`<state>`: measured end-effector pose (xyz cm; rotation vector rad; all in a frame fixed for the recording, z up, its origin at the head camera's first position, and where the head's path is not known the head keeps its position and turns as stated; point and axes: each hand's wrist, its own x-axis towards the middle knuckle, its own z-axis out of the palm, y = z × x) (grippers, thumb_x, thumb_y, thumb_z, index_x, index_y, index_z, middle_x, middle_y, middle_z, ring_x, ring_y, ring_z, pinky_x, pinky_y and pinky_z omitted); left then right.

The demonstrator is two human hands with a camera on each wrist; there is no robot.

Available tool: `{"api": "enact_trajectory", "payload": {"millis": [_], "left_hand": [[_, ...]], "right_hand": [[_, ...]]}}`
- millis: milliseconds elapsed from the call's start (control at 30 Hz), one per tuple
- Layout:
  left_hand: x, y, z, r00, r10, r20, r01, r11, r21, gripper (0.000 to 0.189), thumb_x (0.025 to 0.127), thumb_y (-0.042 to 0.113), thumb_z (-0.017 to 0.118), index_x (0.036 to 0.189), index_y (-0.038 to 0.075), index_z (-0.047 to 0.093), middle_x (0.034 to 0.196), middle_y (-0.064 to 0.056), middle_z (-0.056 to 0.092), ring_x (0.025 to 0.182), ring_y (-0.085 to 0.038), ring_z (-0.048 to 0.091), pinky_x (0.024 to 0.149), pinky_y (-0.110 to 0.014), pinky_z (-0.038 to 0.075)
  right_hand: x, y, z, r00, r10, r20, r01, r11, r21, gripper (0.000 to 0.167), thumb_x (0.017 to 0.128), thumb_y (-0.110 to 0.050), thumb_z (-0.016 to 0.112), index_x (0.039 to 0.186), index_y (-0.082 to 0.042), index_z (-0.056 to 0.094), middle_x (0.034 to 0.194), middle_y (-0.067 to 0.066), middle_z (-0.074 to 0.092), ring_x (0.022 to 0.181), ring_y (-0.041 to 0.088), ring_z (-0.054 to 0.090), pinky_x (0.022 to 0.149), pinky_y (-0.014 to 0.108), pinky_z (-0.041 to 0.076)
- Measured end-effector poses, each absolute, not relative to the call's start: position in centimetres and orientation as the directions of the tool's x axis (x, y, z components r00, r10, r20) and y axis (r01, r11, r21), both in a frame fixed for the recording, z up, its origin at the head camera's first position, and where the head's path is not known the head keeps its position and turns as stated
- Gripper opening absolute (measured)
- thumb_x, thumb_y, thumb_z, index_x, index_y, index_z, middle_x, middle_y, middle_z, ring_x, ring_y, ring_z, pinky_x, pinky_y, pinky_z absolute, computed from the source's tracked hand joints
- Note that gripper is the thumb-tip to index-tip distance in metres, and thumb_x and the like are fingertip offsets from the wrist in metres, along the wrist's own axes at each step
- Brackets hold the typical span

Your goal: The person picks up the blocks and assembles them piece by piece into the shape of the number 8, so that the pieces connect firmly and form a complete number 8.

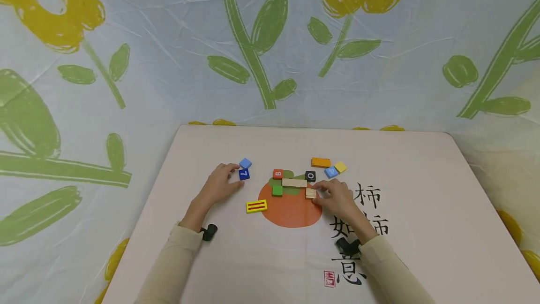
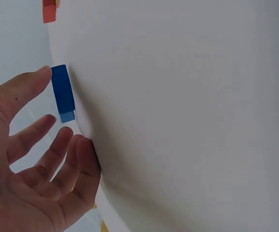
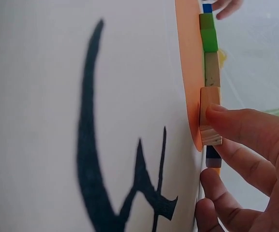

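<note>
My left hand point(image 1: 218, 185) is spread around a dark blue block point(image 1: 244, 174) marked with a 7, thumb tip at one end and the fingers apart from it. A light blue block point(image 1: 245, 163) lies just behind. My right hand point(image 1: 339, 199) pinches a plain wooden block point(image 1: 311, 193) between thumb and index finger; in the right wrist view the thumb point(image 3: 219, 109) lies on its near side. That block stands at the right end of a long wooden plank point(image 1: 294, 183). Around the plank are a red B block point(image 1: 278, 173), a green block point(image 1: 277, 191) and a black O block point(image 1: 310, 176).
A yellow block with red stripes point(image 1: 256, 206) lies front left of the group. At the back right are an orange block point(image 1: 321, 163), a light blue block point(image 1: 331, 171) and a yellow one point(image 1: 340, 167). The pale tabletop point(image 1: 253, 262) bears a printed persimmon and black characters.
</note>
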<state>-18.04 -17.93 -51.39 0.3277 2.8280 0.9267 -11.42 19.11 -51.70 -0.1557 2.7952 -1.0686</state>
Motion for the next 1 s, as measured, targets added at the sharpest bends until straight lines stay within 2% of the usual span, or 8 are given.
{"api": "enact_trajectory", "payload": {"millis": [333,600,1000], "left_hand": [[-18.55,-17.67,-51.7,-0.969,0.231,-0.085,0.147,0.82,0.554,0.044,0.091,0.031,0.075,0.129,0.012,0.063,0.109,-0.009,0.056,0.093,-0.025,0.051,0.08,-0.041,0.046],[-18.7,-17.39,-51.69,-0.973,0.222,-0.069,0.151,0.826,0.543,0.037,0.091,0.026,0.074,0.123,0.011,0.065,0.113,-0.011,0.058,0.096,-0.026,0.054,0.085,-0.043,0.046],[-17.86,-17.16,-51.6,-0.97,0.24,-0.037,0.175,0.798,0.577,0.034,0.09,0.025,0.076,0.12,0.01,0.067,0.107,-0.009,0.058,0.093,-0.024,0.053,0.08,-0.04,0.046]], "right_hand": [[-11.67,19.17,-51.82,-0.984,-0.168,-0.062,-0.087,0.75,-0.656,0.029,0.086,-0.024,0.08,0.113,-0.016,0.074,0.107,0.009,0.061,0.096,0.03,0.049,0.075,0.045,0.036],[-11.67,19.13,-51.81,-0.984,-0.162,-0.077,-0.074,0.757,-0.65,0.03,0.087,-0.024,0.079,0.115,-0.015,0.074,0.107,0.009,0.06,0.095,0.029,0.048,0.075,0.045,0.035],[-11.53,19.2,-51.73,-0.985,-0.158,-0.077,-0.07,0.755,-0.652,0.031,0.086,-0.025,0.079,0.115,-0.014,0.074,0.107,0.009,0.06,0.096,0.029,0.048,0.075,0.046,0.036]]}}
